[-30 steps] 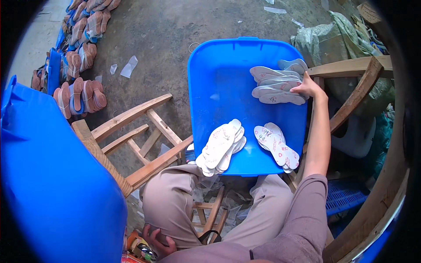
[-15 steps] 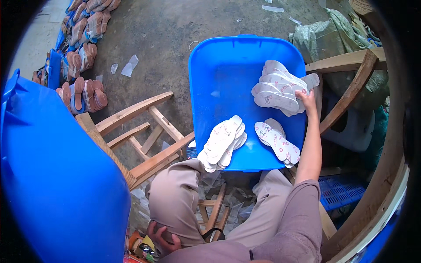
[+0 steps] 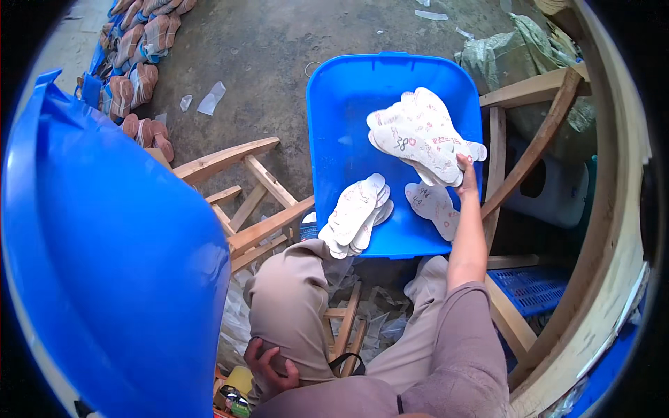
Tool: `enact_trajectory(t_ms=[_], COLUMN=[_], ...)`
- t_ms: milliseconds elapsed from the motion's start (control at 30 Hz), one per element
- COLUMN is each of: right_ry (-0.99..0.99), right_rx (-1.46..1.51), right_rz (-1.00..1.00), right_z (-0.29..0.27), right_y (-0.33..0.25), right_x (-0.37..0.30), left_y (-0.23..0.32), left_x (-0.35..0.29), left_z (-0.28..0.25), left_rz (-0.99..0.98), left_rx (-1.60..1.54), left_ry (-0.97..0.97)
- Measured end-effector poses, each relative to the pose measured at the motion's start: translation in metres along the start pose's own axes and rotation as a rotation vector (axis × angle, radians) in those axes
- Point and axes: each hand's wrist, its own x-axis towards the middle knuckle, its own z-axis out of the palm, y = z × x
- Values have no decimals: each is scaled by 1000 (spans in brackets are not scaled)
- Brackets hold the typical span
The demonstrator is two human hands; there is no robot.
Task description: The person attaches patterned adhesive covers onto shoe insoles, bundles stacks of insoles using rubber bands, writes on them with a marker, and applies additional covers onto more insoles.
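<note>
My right hand [image 3: 468, 174] grips the near end of a fanned stack of white insoles [image 3: 421, 132] with red print, above the right side of a blue plastic tub [image 3: 348, 90]. Beneath it, partly hidden by the hand and stack, a second pile of insoles [image 3: 433, 207] lies at the tub's near right. A third pile [image 3: 359, 212] rests at the near left, overhanging the rim. My left hand [image 3: 274, 369] lies on my left thigh, fingers apart and holding nothing.
A large blue plastic container [image 3: 111, 258] fills the left side. Wooden frames [image 3: 258, 223] stand left of the tub, with more timber [image 3: 536, 146] at right. Bundled soles [image 3: 132, 90] line the far left floor. A blue crate [image 3: 529, 289] sits at lower right.
My right hand has lifted the insole stack and brought it leftward, turning it so it now fans toward the tub's middle. The left hand stays on the thigh. The whole view has shifted slightly.
</note>
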Motion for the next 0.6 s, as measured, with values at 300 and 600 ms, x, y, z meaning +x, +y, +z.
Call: enact_trajectory(t_ms=[300,600], right_ry=[26,174], right_rx=[615,720], right_rz=[-120,-210], right_z=[125,163], right_y=[55,75], right_x=[-156,-419], left_y=[2,-22], left_x=[-1,-27], left_z=[-16,-13], left_rz=[114,337], left_rx=[-118,-266], left_ry=[-126,-102])
